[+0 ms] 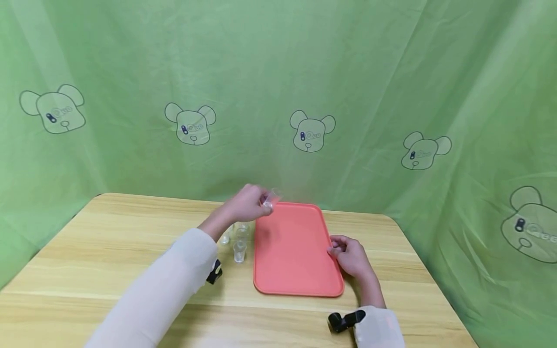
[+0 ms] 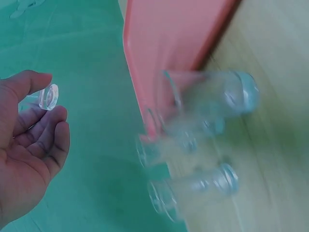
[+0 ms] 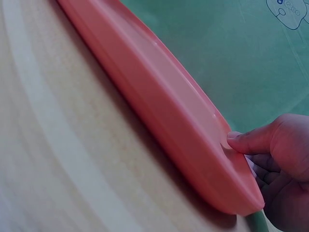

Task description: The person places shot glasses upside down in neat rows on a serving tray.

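A clear small glass (image 1: 271,198) is pinched in my left hand (image 1: 251,203), tilted above the far left corner of the red tray (image 1: 296,251). In the left wrist view the thumb and fingers of the left hand (image 2: 34,145) hold the thick base of this glass (image 2: 49,96). My right hand (image 1: 351,256) grips the tray's right rim; the right wrist view shows the thumb of the right hand (image 3: 280,154) over the rim of the tray (image 3: 159,106), with the other fingers partly hidden. Nothing stands on the tray.
Several clear glasses (image 1: 240,250) stand on the wooden table (image 1: 130,251) just left of the tray, partly behind the left forearm. They look blurred in the left wrist view, the nearest glass (image 2: 207,96) beside the tray. A green curtain (image 1: 252,63) hangs behind the table.
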`<state>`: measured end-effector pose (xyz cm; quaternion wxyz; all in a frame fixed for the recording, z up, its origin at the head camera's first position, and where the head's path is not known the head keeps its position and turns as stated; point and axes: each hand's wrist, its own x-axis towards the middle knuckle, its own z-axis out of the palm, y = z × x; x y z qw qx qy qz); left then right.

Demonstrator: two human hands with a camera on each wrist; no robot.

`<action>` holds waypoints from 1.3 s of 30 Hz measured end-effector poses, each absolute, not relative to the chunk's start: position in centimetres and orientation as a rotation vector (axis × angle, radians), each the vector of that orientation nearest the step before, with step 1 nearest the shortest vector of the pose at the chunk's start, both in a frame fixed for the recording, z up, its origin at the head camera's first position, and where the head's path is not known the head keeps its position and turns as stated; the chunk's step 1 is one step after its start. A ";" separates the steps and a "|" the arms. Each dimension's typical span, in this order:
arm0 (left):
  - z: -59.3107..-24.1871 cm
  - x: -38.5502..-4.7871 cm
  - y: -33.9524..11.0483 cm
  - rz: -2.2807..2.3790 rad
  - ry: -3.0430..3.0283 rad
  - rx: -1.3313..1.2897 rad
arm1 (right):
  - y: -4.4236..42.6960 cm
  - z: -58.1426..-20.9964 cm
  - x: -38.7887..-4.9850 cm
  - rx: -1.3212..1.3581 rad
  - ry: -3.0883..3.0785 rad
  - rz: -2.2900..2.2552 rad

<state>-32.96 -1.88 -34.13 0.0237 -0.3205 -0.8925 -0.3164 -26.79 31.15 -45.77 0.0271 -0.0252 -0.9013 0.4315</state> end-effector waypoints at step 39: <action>-39.9 -35.4 8.3 -1.208 -2.952 -0.567 | 31.2 -45.8 -26.9 -0.065 -2.775 1.315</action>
